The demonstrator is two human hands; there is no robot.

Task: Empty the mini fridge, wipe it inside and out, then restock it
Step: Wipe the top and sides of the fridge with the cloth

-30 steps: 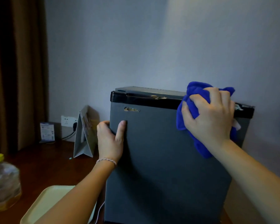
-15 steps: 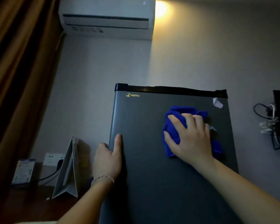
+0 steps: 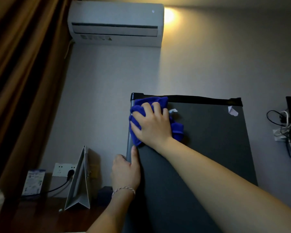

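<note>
Head view: stood on a dark wooden desk (image 3: 40, 217), a mini fridge (image 3: 208, 148) with its door shut, grey front facing the camera, black trim along the top edge. Pressed against the door's top left corner, a blue cloth (image 3: 138, 130), bunched under the right hand (image 3: 152, 124), fingers bent over the wad and holding it flat to the panel. Braced lower on the door's left edge, the left hand (image 3: 126, 172): thumb laid straight up the front, fingers wrapped round the side, gripping the edge. Just below the cloth, that thumb tip, almost touching it.

Off the cloth to the right, the whole unwiped breadth of the door, its long axis running down toward the camera; nearest to that stretch, the right hand, already across it. Probably an outside wipe in hand, with the next pass likely rightward along the top edge or downward. At the top right corner, a peeling white sticker (image 3: 233, 112), liable to snag the cloth; a smaller white scrap (image 3: 173, 111) just beside the right hand.

Beyond the desk's left side, a folded card stand (image 3: 79, 182), a wall socket (image 3: 64, 169) with a plug, a curtain (image 3: 23, 81); above, an air conditioner (image 3: 115, 22).
</note>
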